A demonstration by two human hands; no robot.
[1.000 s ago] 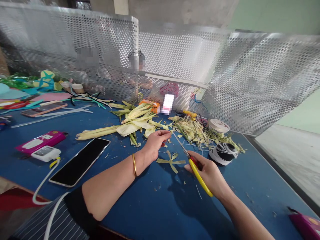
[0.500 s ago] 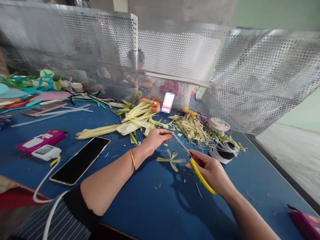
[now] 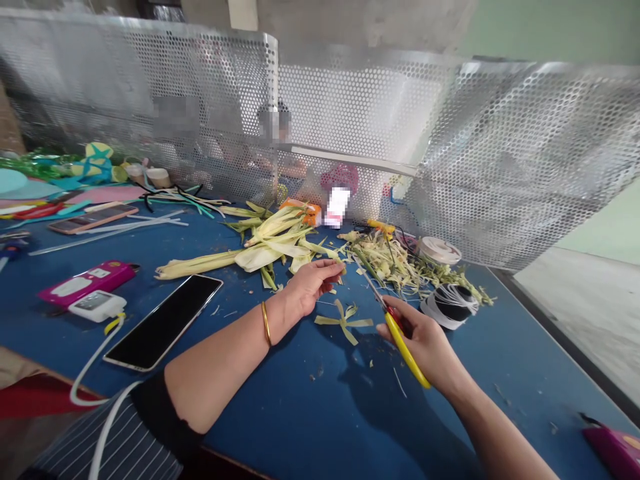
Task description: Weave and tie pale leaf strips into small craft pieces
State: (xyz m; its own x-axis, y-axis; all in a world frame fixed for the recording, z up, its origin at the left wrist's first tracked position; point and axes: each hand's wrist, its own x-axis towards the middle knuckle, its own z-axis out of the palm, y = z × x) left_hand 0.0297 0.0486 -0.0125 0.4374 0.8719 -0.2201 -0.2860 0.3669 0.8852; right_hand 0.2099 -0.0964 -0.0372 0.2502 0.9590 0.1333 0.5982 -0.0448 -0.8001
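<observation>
My left hand [image 3: 316, 285] is closed in a pinch over the middle of the blue table [image 3: 300, 420]. A small bit of something shows at its fingertips, too small to name for certain. My right hand [image 3: 420, 337] grips scissors [image 3: 406, 350] with yellow and red handles, their blades pointing up and left, apart from my left fingers. Below and between the hands lies a cross-shaped piece made of husk strips [image 3: 343, 322]. Behind my left hand rests a pile of pale corn husks [image 3: 273, 243]. A heap of husk scraps [image 3: 383, 257] lies beyond the scissors' tips.
Right of the scissors stands a spool of white cord [image 3: 450, 305], with a roll of tape [image 3: 440, 250] behind it. On the left lie a phone [image 3: 165, 323], a magenta device [image 3: 90, 283] and a white cable [image 3: 75, 387]. A perforated metal screen [image 3: 350, 100] borders the back; a person sits behind it.
The scissors and my right hand have shifted slightly right, and the blades are now away from my left fingertips. My left hand stays pinched in nearly the same place.
</observation>
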